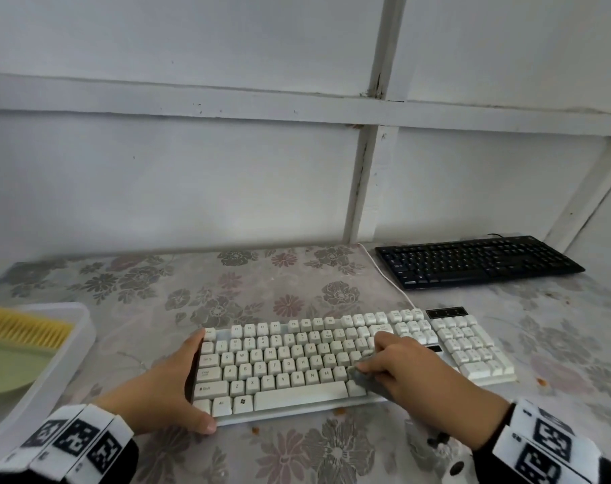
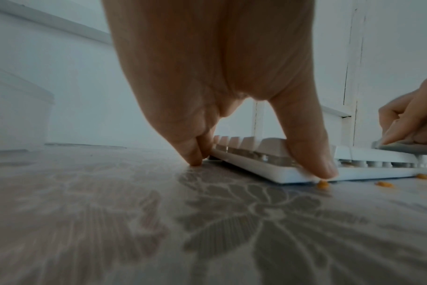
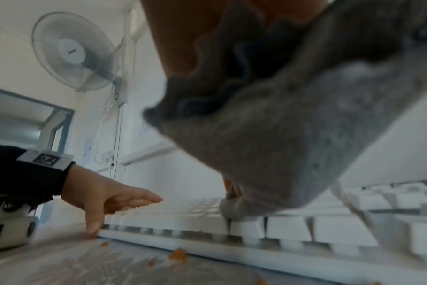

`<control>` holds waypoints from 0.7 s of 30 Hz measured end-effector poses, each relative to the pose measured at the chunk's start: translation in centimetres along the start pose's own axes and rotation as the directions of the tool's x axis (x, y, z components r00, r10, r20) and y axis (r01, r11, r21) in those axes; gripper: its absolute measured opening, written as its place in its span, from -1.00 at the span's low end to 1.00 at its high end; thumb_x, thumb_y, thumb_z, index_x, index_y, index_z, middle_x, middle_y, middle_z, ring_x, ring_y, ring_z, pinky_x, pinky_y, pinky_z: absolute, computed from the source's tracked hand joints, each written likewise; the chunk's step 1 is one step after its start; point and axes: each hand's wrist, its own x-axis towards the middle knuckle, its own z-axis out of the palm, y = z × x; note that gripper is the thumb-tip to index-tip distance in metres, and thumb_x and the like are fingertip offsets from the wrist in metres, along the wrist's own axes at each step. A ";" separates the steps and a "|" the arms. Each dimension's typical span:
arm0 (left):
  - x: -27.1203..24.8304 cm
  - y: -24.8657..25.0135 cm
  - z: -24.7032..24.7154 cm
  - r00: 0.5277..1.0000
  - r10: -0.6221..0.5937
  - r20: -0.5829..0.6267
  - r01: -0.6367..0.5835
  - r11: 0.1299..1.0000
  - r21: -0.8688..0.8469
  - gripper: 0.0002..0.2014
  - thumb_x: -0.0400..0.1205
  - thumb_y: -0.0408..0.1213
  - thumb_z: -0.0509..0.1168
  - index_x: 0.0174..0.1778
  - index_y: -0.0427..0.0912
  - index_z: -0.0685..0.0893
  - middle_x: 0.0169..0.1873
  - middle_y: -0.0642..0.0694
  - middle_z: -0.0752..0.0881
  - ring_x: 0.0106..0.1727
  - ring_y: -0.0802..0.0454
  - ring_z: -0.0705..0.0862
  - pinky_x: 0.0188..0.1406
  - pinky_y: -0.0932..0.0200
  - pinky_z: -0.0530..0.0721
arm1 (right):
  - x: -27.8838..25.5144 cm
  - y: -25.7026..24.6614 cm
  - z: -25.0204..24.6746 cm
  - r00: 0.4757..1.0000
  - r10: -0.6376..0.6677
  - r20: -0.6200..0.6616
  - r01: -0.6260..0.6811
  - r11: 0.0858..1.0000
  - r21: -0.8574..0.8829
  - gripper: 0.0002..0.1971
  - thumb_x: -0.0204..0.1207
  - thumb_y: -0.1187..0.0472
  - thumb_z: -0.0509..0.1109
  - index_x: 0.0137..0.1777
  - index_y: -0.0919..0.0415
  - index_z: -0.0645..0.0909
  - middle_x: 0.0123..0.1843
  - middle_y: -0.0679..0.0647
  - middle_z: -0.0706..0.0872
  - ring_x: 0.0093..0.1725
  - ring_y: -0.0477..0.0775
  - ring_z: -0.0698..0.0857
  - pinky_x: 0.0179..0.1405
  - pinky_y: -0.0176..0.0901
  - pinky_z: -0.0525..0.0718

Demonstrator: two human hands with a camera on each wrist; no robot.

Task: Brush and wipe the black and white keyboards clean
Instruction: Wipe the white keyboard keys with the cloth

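Observation:
The white keyboard (image 1: pixel 290 365) lies in the middle of the table, angled slightly. My left hand (image 1: pixel 178 382) braces its left end, straight fingers along the side edge and the thumb (image 2: pixel 314 154) against the front corner. My right hand (image 1: pixel 408 372) grips a folded grey cloth (image 1: pixel 361 375) and presses it on the keys right of the space bar. In the right wrist view the cloth (image 3: pixel 280 144) fills the frame above the white keyboard (image 3: pixel 293 227). The black keyboard (image 1: pixel 478 260) lies untouched at the back right by the wall.
A clear plastic tub (image 1: pixel 70 347) at the left edge holds a yellow-bristled brush (image 1: pixel 24 330) and a green dustpan. Orange crumbs (image 2: pixel 322 184) dot the floral tablecloth (image 1: pixel 279 455) along the keyboard's front edge. A white cable (image 1: pixel 384 274) runs toward the wall.

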 end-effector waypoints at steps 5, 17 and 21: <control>0.0 0.2 0.0 1.000 -0.002 0.000 0.002 1.000 0.023 0.43 -0.02 0.08 0.62 0.60 0.08 -0.26 0.45 0.18 0.33 0.45 0.17 0.36 0.53 0.11 0.29 | -0.8 1.7 -1.5 0.995 0.091 0.034 -0.089 0.995 -0.053 -0.67 0.61 -0.10 0.26 -0.12 0.08 0.75 -0.25 -0.22 0.32 -0.34 -0.28 0.42 -0.42 -0.52 0.29; 0.2 0.1 0.1 1.000 0.014 0.000 -0.014 1.000 0.019 0.44 -0.03 0.14 0.62 0.60 0.05 -0.24 0.42 0.21 0.31 0.45 0.19 0.33 0.51 0.17 0.26 | 1.7 -2.8 -2.4 0.997 -0.047 0.057 0.041 0.994 0.101 -0.75 0.64 0.02 0.26 0.16 0.02 0.73 -0.19 -0.23 0.37 -0.26 -0.30 0.40 -0.30 -0.53 0.33; 0.3 -0.2 0.0 1.000 0.013 -0.010 -0.013 1.000 0.021 0.46 -0.05 0.17 0.64 0.61 0.06 -0.23 0.47 0.17 0.30 0.47 0.19 0.33 0.55 0.12 0.26 | 2.7 -4.1 -0.5 0.984 -0.156 0.090 0.147 0.983 0.106 -0.70 0.65 0.03 0.25 -0.01 0.17 0.77 -0.25 -0.16 0.31 -0.33 -0.24 0.36 -0.38 -0.50 0.27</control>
